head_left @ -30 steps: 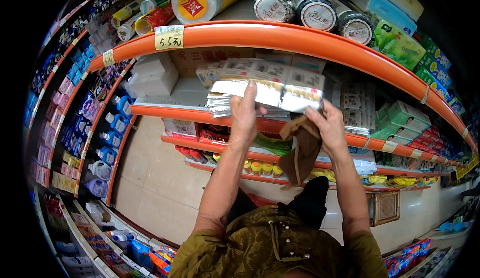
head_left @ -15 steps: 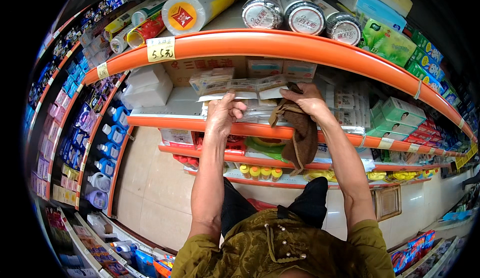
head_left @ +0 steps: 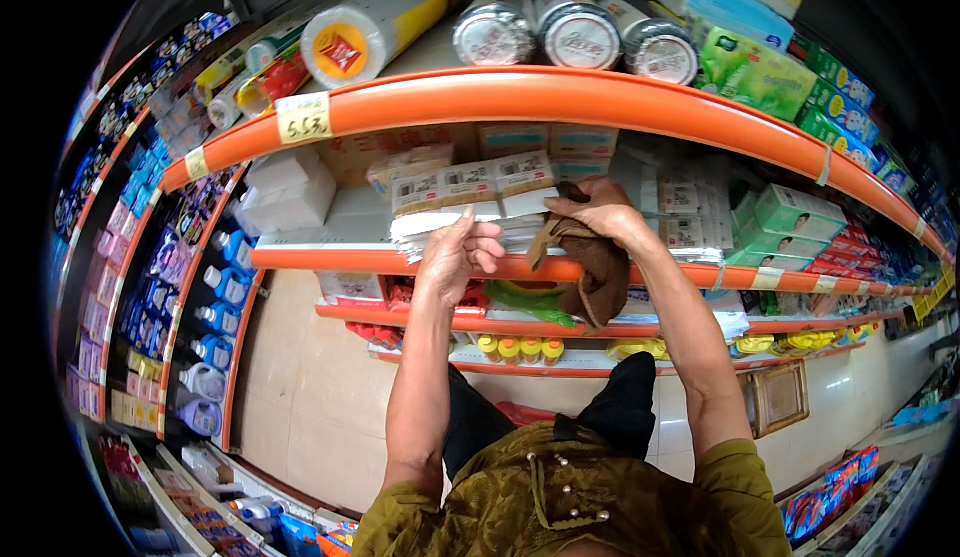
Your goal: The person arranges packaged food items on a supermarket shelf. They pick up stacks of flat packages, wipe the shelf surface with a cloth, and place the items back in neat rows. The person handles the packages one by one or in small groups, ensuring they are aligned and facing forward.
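Note:
A row of flat clear packets with barcoded paper labels (head_left: 447, 189) lies on the middle shelf, labels tilted toward me. My left hand (head_left: 457, 255) is at their front edge, its thumb tip against the white border and its other fingers loosely curled, apart from the thumb. To the right, my right hand (head_left: 600, 215) grips a brown cloth (head_left: 598, 277), which hangs over the shelf's orange front edge. The right thumb reaches the packets' right end. More packets are stacked beneath them; the cloth's upper part is partly hidden by my fingers.
An orange-edged upper shelf (head_left: 480, 92) overhangs my hands and carries plastic rolls (head_left: 345, 47). White foam-like blocks (head_left: 288, 192) stand left of the packets, green boxes (head_left: 795, 215) to the right. Yellow-capped bottles (head_left: 520, 347) sit lower down. A wooden framed piece (head_left: 775, 402) is on the floor.
The packets now tilt so their barcoded labels show more fully. Both hands have moved slightly down in the picture, and the cloth hangs shorter and more bunched.

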Demonstrator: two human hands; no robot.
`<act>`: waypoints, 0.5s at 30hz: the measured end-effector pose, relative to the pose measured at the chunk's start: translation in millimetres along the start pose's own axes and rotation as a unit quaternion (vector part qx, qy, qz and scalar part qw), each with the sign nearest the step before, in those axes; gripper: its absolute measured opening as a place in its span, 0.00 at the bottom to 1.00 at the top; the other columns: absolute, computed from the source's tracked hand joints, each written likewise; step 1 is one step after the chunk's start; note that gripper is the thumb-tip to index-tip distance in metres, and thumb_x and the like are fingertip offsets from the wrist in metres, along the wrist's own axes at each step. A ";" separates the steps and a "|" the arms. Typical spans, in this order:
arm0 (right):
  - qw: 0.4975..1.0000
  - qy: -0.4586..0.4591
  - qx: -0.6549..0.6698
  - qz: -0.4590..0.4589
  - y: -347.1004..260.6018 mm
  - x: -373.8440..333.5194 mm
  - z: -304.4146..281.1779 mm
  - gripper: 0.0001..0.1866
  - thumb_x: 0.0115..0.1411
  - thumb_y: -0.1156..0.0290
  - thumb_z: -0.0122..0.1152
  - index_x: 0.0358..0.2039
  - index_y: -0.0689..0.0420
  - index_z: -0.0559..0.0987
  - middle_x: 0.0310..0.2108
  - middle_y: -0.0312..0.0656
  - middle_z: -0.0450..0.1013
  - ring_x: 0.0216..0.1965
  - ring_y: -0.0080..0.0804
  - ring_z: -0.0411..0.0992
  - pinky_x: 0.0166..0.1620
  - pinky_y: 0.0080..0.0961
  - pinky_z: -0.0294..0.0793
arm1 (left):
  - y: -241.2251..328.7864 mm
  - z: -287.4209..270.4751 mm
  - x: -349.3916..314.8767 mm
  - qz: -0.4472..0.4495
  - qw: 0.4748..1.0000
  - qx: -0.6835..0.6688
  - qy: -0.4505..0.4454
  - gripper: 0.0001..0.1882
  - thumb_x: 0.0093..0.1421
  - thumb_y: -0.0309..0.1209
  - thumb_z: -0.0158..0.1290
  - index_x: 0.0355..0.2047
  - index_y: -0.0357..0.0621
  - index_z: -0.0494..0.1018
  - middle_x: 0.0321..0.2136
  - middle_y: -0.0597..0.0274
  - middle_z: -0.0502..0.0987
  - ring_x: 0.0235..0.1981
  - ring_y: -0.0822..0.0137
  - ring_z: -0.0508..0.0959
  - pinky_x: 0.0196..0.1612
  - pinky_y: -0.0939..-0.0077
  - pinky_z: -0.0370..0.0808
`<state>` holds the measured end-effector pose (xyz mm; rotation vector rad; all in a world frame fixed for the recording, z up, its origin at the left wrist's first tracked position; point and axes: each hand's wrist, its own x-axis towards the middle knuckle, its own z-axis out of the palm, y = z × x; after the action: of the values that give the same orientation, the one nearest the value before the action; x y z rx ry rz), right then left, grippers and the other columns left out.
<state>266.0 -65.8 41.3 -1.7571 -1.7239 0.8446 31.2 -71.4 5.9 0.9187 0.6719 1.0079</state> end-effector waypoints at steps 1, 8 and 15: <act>1.000 0.010 0.009 -0.008 4.0 -1.4 -1.5 0.34 0.41 0.43 0.61 0.36 0.65 0.75 0.38 0.50 0.72 0.39 0.38 0.70 0.41 0.29 0.68 | -1.7 0.6 2.0 -0.002 1.000 -0.013 -0.007 0.22 0.59 0.43 0.43 0.32 0.32 0.71 0.18 0.53 0.74 0.15 0.69 0.73 0.20 0.82 0.72; 0.958 -0.036 0.286 0.018 36.2 -18.6 -17.6 0.22 0.49 0.57 0.61 0.36 0.64 0.75 0.35 0.46 0.72 0.36 0.30 0.70 0.39 0.23 0.69 | -1.2 11.8 -5.2 0.021 1.000 0.003 0.000 0.19 0.59 0.40 0.43 0.37 0.33 0.70 0.21 0.54 0.76 0.16 0.71 0.73 0.21 0.83 0.70; 0.927 -0.161 0.326 -0.089 56.9 -85.3 7.0 0.16 0.52 0.59 0.59 0.31 0.61 0.75 0.26 0.31 0.69 0.29 0.17 0.65 0.33 0.17 0.67 | -25.4 72.1 2.8 0.029 0.991 0.096 -0.083 0.15 0.58 0.36 0.46 0.35 0.35 0.71 0.21 0.57 0.75 0.17 0.73 0.72 0.24 0.83 0.70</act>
<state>299.6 -153.7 -0.1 -1.0442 -1.5055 1.4759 101.9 -98.3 17.1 1.1832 0.6122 0.9173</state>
